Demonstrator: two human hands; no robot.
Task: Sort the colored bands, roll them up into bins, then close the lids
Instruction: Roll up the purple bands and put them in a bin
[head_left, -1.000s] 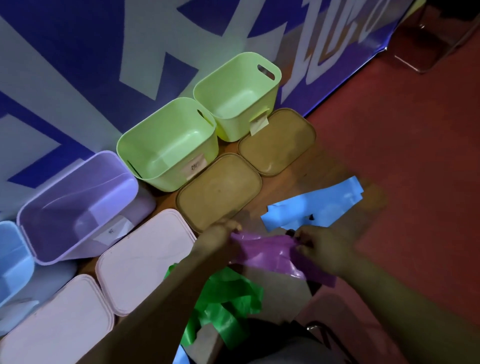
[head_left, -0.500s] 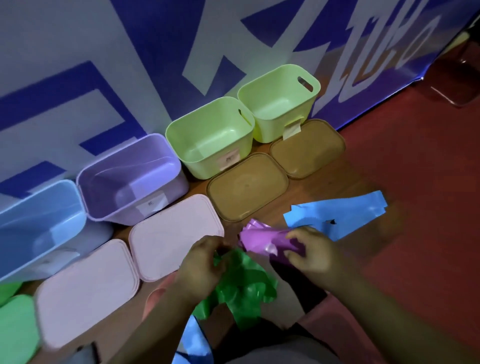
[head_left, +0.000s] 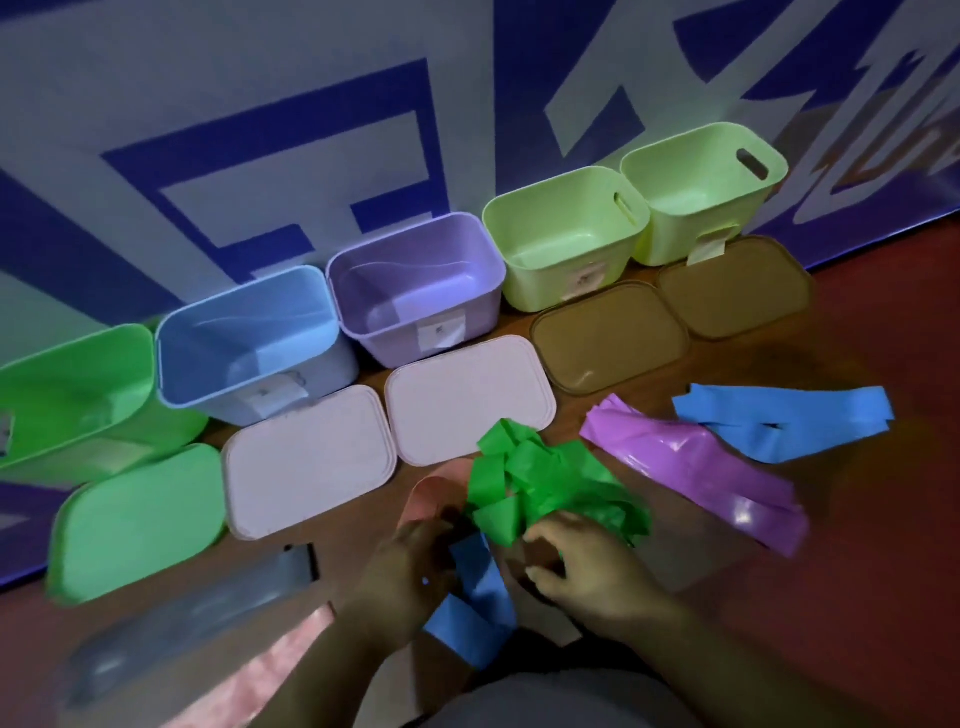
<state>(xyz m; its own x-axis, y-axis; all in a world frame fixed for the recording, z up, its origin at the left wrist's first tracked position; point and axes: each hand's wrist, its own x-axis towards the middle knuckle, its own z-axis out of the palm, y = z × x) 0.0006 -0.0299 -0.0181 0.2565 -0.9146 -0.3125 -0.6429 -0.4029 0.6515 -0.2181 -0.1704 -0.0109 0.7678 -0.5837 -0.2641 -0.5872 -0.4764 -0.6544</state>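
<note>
Over brown wooden surface (head_left: 574, 415), near its front edge, pinches crumpled glossy green band (head_left: 540, 478) with curled right hand (head_left: 587, 571), curls left hand (head_left: 400, 571) against flat blue strip (head_left: 478, 597), grip there unclear.

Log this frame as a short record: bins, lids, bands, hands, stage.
bins: five in a row, all open: bright green bin, blue bin, purple bin, left light green bin, right light green bin
lids: all off, flat in front: green lid, left pale lid, right pale lid, left brown lid, right brown lid
bands: green bands heaped centre; purple band and blue band laid out right; second blue band between the hands; none seen in a bin
hands: left hand and right hand at the heap's near edge; grip unclear
stage: sorting; no lid closed
</note>
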